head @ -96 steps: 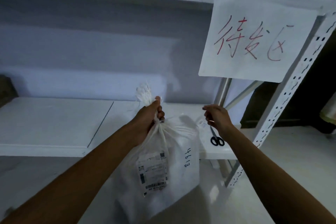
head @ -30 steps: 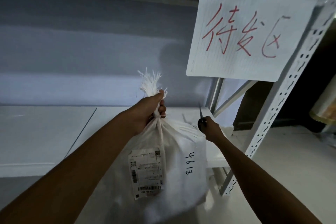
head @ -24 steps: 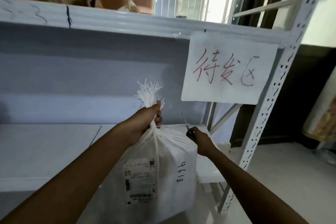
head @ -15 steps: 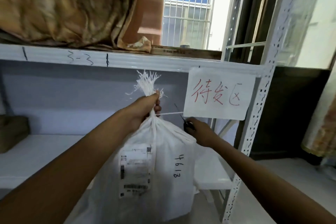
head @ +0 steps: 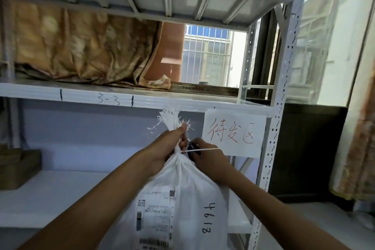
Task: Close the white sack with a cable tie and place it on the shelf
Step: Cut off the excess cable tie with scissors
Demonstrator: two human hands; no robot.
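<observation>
My left hand (head: 169,145) grips the gathered neck of the white sack (head: 182,199), holding it up in front of the shelf (head: 50,195). The sack carries a shipping label and the handwritten number 4618; its frayed top sticks out above my fist. A white cable tie (head: 203,150) circles the neck just under my fist, and its free tail points right. My right hand (head: 209,158) sits right beside the neck, closed on black-handled scissors (head: 191,151) next to the tie's tail. The blades are hidden.
A paper sign with red writing (head: 233,133) hangs from the upper shelf beam at the right. The perforated white upright (head: 272,148) stands right of my hands. A brown block (head: 18,166) lies on the shelf's left end. Tan cloth (head: 81,46) fills the shelf above.
My right hand picked up the scissors from the shelf and brought them to the sack's neck. The sack rose, the camera tilted up, and the tie's tail now shows.
</observation>
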